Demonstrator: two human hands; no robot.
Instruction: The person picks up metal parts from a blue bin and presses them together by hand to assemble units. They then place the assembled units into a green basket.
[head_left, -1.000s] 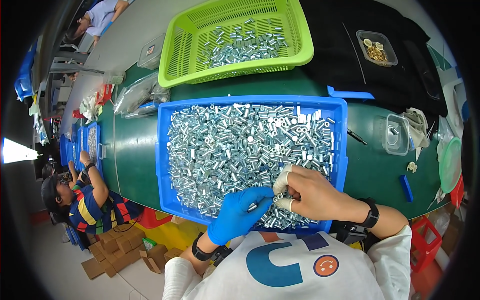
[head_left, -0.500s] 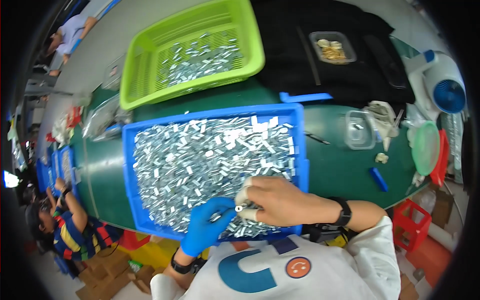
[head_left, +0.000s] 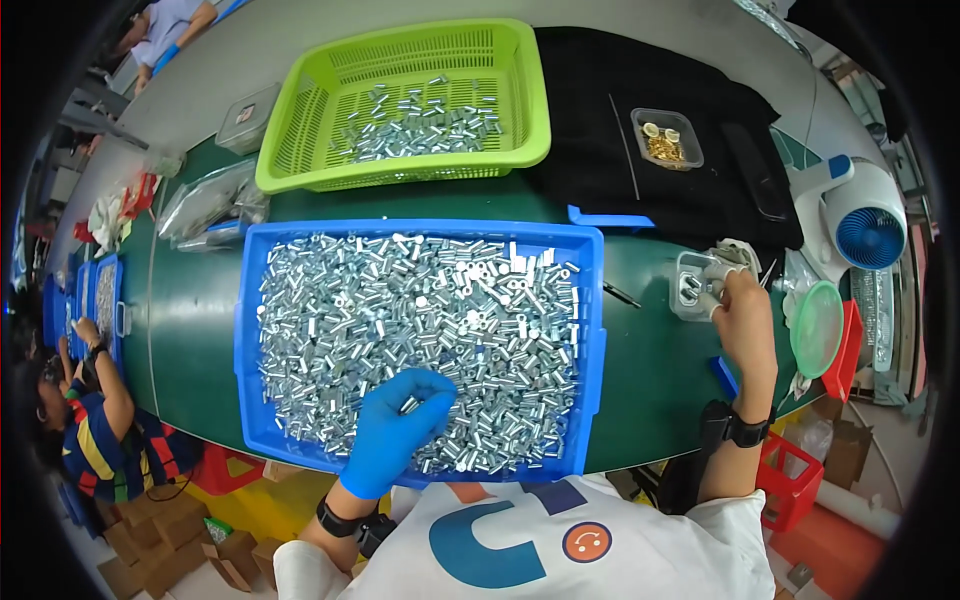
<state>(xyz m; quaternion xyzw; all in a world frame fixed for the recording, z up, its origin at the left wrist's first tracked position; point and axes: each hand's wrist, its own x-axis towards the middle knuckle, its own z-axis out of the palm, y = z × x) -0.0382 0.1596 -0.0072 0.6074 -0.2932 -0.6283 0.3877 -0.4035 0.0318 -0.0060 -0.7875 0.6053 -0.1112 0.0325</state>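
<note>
Loose short metal tubes [head_left: 400, 310] fill a blue tray [head_left: 240, 350] in front of me. My left hand [head_left: 400, 425], in a blue glove, is over the tray's near side with its fingers curled. A metal tube [head_left: 410, 404] shows between its thumb and fingers. Out to the right, my right hand [head_left: 742, 310] reaches over a small clear plastic box [head_left: 690, 312], white covers on its fingertips. Its thumb and forefinger stand apart at the box's rim, with nothing visible between them. A few metal tubes [head_left: 689, 290] lie in the box.
Behind the tray stands a green basket [head_left: 400, 178] holding more tubes. A black cloth [head_left: 580, 110] bears a clear box [head_left: 694, 130] of gold-coloured pieces. At right are a white fan [head_left: 868, 225] and a green round sieve [head_left: 816, 330]. Another person [head_left: 110, 430] works at far left.
My right hand has left the tray, where it met my left hand at a small ring-ended part, and moved right to the clear box. My left hand has shifted slightly left.
</note>
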